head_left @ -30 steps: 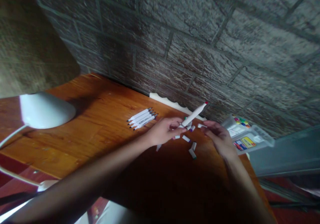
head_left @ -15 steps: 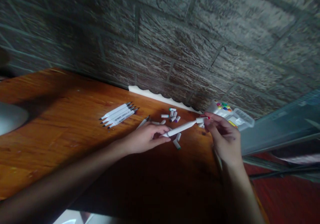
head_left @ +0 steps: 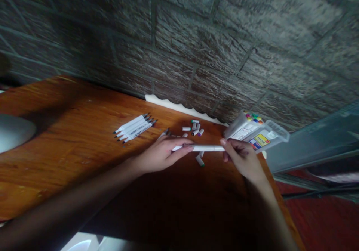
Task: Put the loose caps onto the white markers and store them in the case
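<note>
A white marker [head_left: 204,148] is held nearly level between my two hands above the table. My left hand [head_left: 165,152] is closed around its left part, thumb and fingers pinching the barrel. At the other end, my right hand [head_left: 242,155] pinches the marker's tip end, where a seam shows just left of the fingers; the end itself is hidden. Loose white caps [head_left: 194,126] with coloured ends lie behind the marker, and more caps [head_left: 200,160] lie below it. Uncapped markers [head_left: 134,127] rest side by side to the left. Another uncapped marker [head_left: 163,133] lies partly behind my left hand.
A clear plastic case [head_left: 238,127] of colourful markers stands at the back right, its lid [head_left: 276,133] open. A white scalloped strip [head_left: 179,106] runs along the brick wall [head_left: 168,49]. A white rounded object [head_left: 15,131] sits at the left of the wooden table [head_left: 70,116].
My right hand has moved slightly down and left. The marker has swung from slanting to nearly level, and the cap's red end no longer shows at my right fingers.
</note>
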A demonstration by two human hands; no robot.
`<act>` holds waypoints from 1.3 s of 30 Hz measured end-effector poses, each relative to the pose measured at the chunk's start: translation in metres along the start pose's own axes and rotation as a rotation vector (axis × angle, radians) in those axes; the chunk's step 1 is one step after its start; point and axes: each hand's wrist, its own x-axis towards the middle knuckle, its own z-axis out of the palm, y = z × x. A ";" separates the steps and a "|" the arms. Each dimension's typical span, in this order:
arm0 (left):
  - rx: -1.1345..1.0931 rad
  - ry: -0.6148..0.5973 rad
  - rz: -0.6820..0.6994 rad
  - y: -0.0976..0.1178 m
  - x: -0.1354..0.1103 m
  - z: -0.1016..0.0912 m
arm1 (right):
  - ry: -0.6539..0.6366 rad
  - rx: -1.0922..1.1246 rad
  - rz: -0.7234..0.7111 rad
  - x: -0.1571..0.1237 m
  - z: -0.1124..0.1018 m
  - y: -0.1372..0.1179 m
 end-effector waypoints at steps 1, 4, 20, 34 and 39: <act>-0.015 -0.012 0.013 0.002 0.000 -0.001 | -0.025 0.002 0.018 0.000 0.003 0.001; -0.046 -0.087 0.025 0.006 0.002 0.000 | 0.015 0.112 0.040 0.002 0.017 0.004; -0.241 -0.431 -0.084 0.018 -0.006 0.026 | 0.027 0.606 0.022 -0.004 0.037 -0.009; -0.318 -0.440 -0.166 0.023 -0.013 0.032 | -0.004 0.504 -0.122 -0.012 0.042 0.005; -0.304 -0.400 -0.148 0.021 -0.014 0.035 | -0.033 0.487 -0.106 -0.009 0.044 0.009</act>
